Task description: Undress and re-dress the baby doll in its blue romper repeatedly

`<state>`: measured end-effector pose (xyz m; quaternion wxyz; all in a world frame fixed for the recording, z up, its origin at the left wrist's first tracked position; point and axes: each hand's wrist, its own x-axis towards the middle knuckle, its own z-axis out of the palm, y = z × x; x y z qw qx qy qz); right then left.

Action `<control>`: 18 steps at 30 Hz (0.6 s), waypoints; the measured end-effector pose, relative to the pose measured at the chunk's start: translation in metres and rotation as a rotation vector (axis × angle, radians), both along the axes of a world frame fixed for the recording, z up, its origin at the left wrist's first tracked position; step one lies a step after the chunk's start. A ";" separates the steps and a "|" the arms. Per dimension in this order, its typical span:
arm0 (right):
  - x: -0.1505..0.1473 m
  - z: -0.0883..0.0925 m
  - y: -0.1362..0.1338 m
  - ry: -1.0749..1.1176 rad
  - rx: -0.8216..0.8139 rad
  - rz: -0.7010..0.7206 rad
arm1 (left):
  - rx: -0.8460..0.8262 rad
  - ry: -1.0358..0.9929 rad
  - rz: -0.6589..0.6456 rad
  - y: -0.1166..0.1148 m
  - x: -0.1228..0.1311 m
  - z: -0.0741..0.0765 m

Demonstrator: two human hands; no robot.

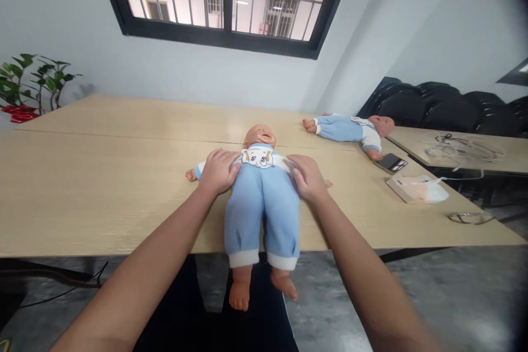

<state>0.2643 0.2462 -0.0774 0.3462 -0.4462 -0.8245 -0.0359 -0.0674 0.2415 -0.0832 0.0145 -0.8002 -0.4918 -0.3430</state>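
Observation:
A baby doll (pixel 263 198) in light blue trousers and a white top with an elephant face lies on its back on the wooden table (pixel 124 192). Its head points to the window, and its feet hang over the front edge. My left hand (pixel 220 170) rests over the doll's arm on the left, thumb against its side. Over the other arm lies my right hand (pixel 306 174), thumb also at the doll's side. The fingers of both hands are bent round the sleeves, and the doll's small hands stick out beyond them.
A second doll (pixel 342 127) lies at the back right, beside a dark phone (pixel 391 163). Nearer are a tissue pack (pixel 416 188) and glasses (pixel 470 218). White cables (pixel 462 146) lie on another table. A potted plant (pixel 41 80) stands far left.

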 end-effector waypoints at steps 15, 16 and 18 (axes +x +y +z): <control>-0.030 0.010 0.030 0.143 -0.222 0.210 | -0.152 -0.093 -0.096 0.041 0.005 0.002; -0.027 0.010 0.031 0.150 -0.210 0.180 | -0.139 -0.116 -0.102 0.041 0.005 0.001; -0.027 0.010 0.030 0.191 -0.155 0.122 | -0.085 -0.179 -0.142 0.038 0.007 0.002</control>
